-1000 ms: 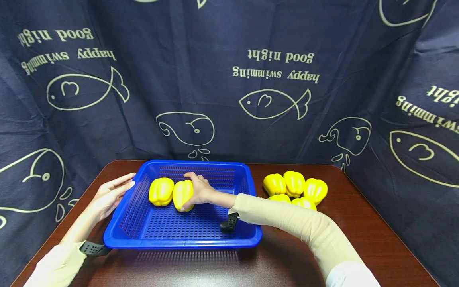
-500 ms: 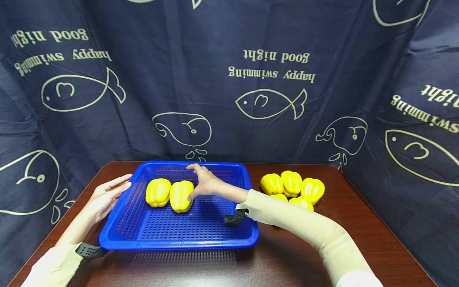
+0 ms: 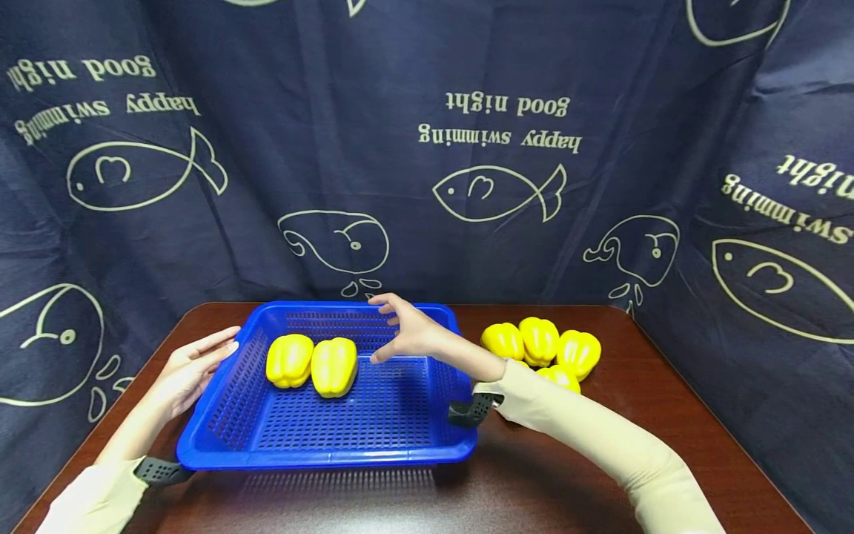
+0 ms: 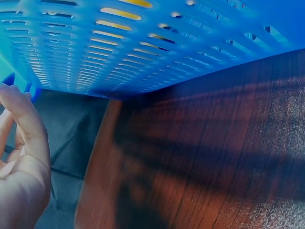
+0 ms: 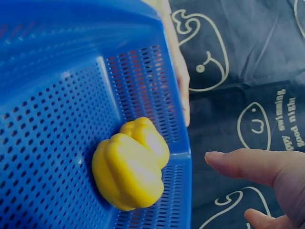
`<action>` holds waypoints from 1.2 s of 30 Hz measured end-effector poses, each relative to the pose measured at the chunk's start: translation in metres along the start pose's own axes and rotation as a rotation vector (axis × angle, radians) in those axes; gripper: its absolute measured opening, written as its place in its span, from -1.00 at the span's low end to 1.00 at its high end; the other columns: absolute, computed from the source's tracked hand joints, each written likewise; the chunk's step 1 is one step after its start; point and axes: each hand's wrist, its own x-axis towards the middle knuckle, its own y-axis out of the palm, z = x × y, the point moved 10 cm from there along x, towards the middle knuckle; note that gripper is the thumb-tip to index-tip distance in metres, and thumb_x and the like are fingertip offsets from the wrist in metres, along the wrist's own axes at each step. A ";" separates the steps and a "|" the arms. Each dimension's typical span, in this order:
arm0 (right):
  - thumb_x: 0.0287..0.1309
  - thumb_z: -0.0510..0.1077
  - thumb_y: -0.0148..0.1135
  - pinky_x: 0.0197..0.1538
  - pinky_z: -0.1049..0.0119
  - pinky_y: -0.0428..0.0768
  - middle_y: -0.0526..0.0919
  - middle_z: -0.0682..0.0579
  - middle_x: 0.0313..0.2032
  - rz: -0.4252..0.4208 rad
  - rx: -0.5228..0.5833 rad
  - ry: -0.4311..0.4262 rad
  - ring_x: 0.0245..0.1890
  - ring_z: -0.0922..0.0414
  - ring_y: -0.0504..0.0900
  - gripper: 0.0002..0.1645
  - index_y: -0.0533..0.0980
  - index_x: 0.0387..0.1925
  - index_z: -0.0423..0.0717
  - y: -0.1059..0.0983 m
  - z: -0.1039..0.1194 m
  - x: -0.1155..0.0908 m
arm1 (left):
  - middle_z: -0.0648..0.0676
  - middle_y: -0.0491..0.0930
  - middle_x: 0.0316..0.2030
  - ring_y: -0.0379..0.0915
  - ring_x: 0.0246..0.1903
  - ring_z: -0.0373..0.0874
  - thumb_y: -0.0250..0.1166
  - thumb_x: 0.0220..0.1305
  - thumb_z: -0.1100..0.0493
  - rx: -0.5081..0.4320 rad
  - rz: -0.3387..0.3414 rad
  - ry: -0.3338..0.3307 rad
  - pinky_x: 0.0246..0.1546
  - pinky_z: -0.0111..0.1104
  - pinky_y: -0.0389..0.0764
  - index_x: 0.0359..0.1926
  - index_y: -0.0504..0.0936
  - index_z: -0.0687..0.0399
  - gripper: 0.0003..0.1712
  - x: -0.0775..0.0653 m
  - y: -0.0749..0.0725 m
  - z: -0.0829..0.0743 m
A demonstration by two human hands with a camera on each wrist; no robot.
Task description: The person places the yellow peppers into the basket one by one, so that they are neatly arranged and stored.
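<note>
The left hand (image 3: pixel 190 374) rests with loosely extended fingers against the left rim of the blue rectangular perforated plastic basket (image 3: pixel 327 457), nothing enclosed – a contact that probably steadies the basket. The right hand (image 3: pixel 410 330) is above the basket's rear section, thumb and fingers spread wide, holding nothing. A glossy yellow lobed bell pepper (image 3: pixel 290 360) and a matching yellow pepper (image 3: pixel 334 367) lie side by side on the basket floor, toward the left wall; such close seating likely limits rolling.

Outside, a cluster of glossy yellow bell peppers (image 3: pixel 539 343) stands on the reddish-brown wood-grain table (image 3: pixel 667 430). The basket's right wall lies between this cluster and the right hand – the cream fabric sleeve (image 3: pixel 567 415) partly hides the front peppers
</note>
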 end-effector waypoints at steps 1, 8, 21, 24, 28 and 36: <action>-0.21 -0.32 0.53 0.29 -0.04 0.42 0.28 -0.25 0.32 0.003 0.018 0.001 0.29 -0.22 0.35 0.07 0.19 0.36 -0.06 -0.002 -0.001 -0.003 | -0.26 0.67 -0.17 0.67 -0.27 -0.28 0.09 0.42 0.26 -0.007 0.004 0.001 -0.29 -0.42 0.69 0.03 0.63 -0.33 -0.63 0.000 0.000 0.000; -0.13 -0.30 0.49 0.33 -0.08 0.37 0.26 -0.25 0.33 -0.002 0.093 0.021 0.30 -0.23 0.34 0.01 0.19 0.35 -0.06 -0.021 -0.013 -0.027 | -0.28 0.67 -0.17 0.67 -0.27 -0.29 0.08 0.42 0.26 -0.005 0.004 -0.004 -0.30 -0.41 0.70 0.02 0.63 -0.35 -0.62 0.000 -0.001 0.000; -0.07 -0.23 0.46 0.29 -0.09 0.41 0.28 -0.25 0.33 -0.117 0.169 0.059 0.27 -0.24 0.35 -0.07 0.22 0.35 -0.06 -0.072 -0.042 -0.068 | -0.28 0.67 -0.18 0.67 -0.28 -0.29 0.08 0.42 0.25 -0.002 0.001 -0.004 -0.31 -0.42 0.70 0.02 0.63 -0.36 -0.62 -0.001 -0.001 0.000; -0.04 -0.23 0.44 0.29 -0.08 0.42 0.30 -0.25 0.32 -0.140 0.178 0.051 0.26 -0.24 0.36 -0.09 0.22 0.34 -0.08 -0.086 -0.049 -0.077 | -0.28 0.67 -0.17 0.66 -0.28 -0.29 0.07 0.43 0.25 -0.005 0.016 -0.001 -0.31 -0.42 0.69 0.03 0.62 -0.35 -0.62 0.000 0.001 0.000; 0.00 -0.25 0.41 0.27 -0.09 0.43 0.31 -0.25 0.31 -0.168 0.175 0.034 0.26 -0.26 0.37 -0.13 0.23 0.33 -0.12 -0.105 -0.063 -0.089 | -0.26 0.68 -0.17 0.66 -0.28 -0.29 0.06 0.43 0.26 -0.011 0.032 0.008 -0.32 -0.42 0.69 0.04 0.62 -0.34 -0.61 0.000 0.002 0.000; 0.00 -0.28 0.35 0.15 0.12 0.56 0.30 -0.33 0.30 -0.253 0.162 0.050 0.26 -0.33 0.35 -0.15 0.21 0.33 -0.23 -0.138 -0.094 -0.118 | -0.23 0.69 -0.15 0.67 -0.27 -0.29 0.01 0.45 0.31 -0.030 0.068 0.031 -0.32 -0.43 0.69 0.04 0.62 -0.34 -0.57 0.003 0.000 0.001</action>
